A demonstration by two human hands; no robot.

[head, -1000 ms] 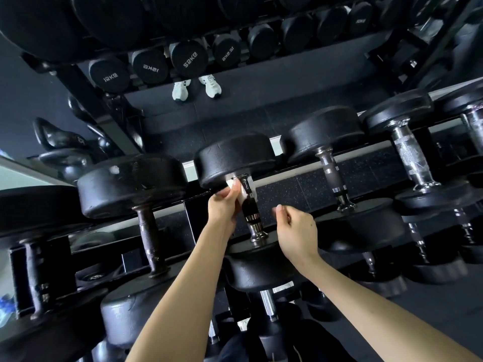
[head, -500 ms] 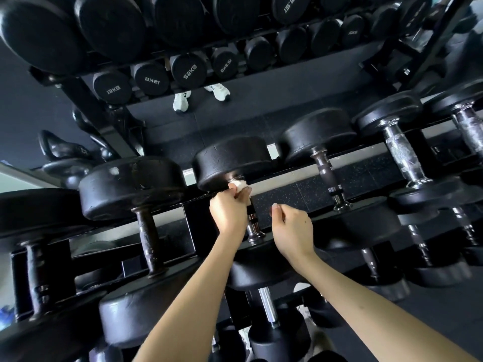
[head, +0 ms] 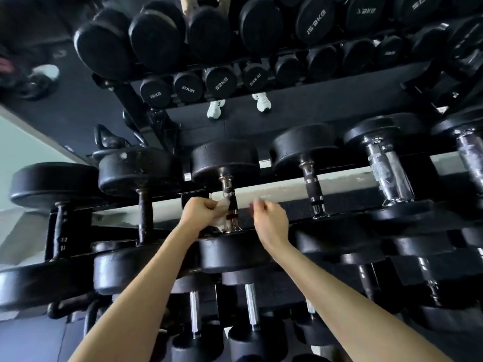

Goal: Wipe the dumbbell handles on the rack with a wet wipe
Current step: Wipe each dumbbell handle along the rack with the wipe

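A gym: tiered rack [head: 339, 182] of black dumbbells [head: 226, 163], kettlebell [head: 108, 141].

Above my left hand [head: 201, 212], small dumbbell ends carry flipped white marks. I read: first end [head: 155, 96] "12KG", second end [head: 188, 88] "12KG", third end [head: 221, 83] "25KG", fourth end [head: 254, 79] "12.5KG". Higher right, a bigger end [head: 316, 22] reads "12.5KG".
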